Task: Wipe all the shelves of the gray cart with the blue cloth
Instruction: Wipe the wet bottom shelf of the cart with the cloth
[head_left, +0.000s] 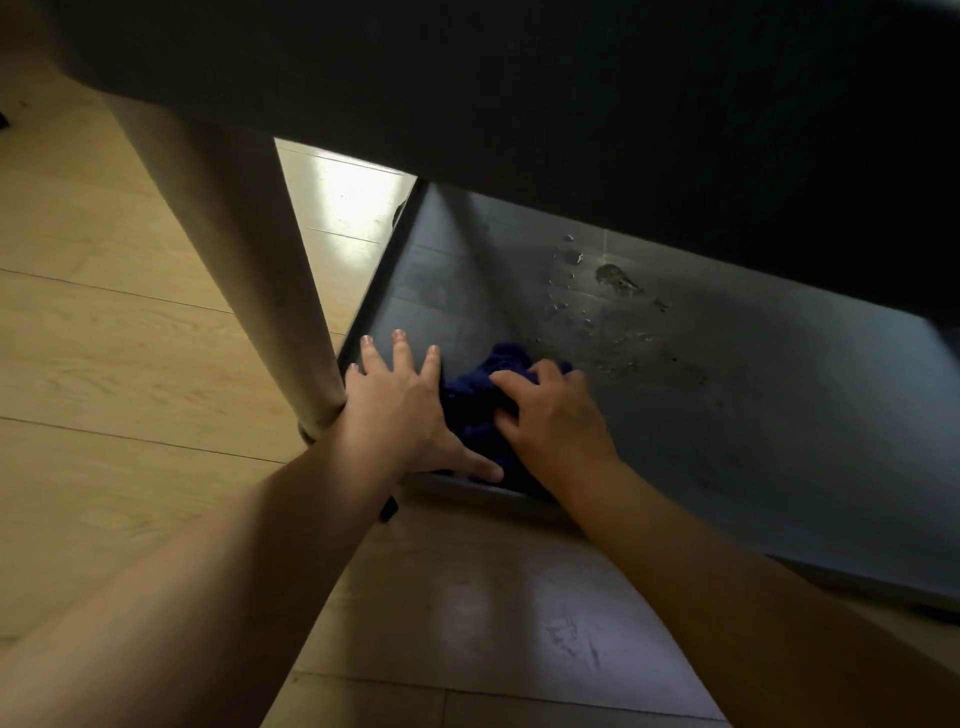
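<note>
Gray bottom shelf (727, 415): right hand (558, 415) grips blue cloth (475, 410).

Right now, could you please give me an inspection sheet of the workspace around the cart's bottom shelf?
Surface: bottom shelf is dark gray, with droplets and smears toward the back, not yet wiped.
Job's things: blue cloth is bunched at the shelf's near left corner.
Clutter: nothing seen.
Grippers: right hand presses on the cloth, fingers curled into it; left hand lies flat with fingers spread, beside the cloth.
Cables: nothing seen.
Surroundings: wood floor; cart post at left; upper shelf overhangs, shading the work area.
</note>
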